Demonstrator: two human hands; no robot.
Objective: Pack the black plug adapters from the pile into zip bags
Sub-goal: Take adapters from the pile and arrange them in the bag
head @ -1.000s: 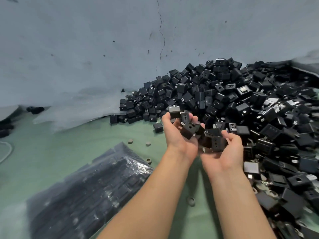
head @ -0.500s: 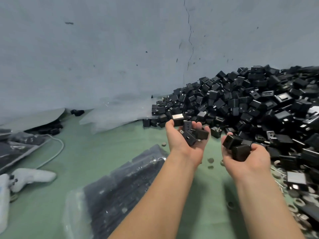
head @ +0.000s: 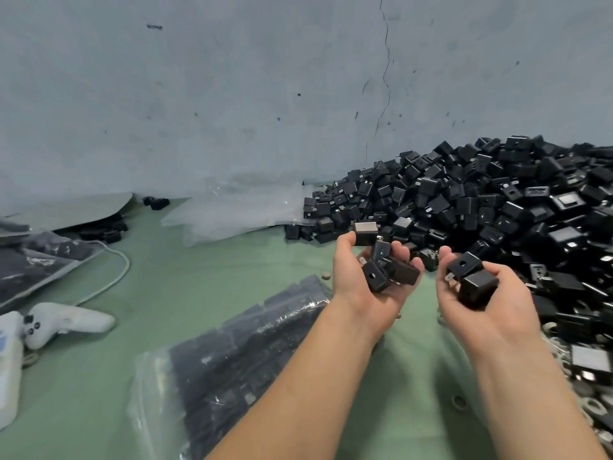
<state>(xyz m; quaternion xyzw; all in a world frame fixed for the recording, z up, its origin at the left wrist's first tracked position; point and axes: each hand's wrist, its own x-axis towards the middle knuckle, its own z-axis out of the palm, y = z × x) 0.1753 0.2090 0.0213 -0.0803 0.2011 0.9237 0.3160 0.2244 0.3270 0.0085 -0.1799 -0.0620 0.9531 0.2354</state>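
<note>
A big pile of black plug adapters (head: pixel 497 207) lies against the wall at the right. My left hand (head: pixel 361 287), palm up, cups several black adapters (head: pixel 384 270) with its fingers curled round them. To its right, my right hand (head: pixel 494 303), also palm up, holds two black adapters (head: pixel 472 282) in curled fingers. Both hands hover above the green table, just in front of the pile's near edge. A filled zip bag of adapters (head: pixel 225 370) lies below my left forearm.
Empty clear bags (head: pixel 232 214) lie by the wall left of the pile. A white game controller (head: pixel 63 322) with a cable (head: pixel 112 273) sits at the left, next to more filled bags (head: pixel 36 260). Small round parts are scattered on the green table (head: pixel 199 280).
My hands have drawn apart, each keeping its own handful of adapters. The view has swung left, bringing the controller and the left bags into sight.
</note>
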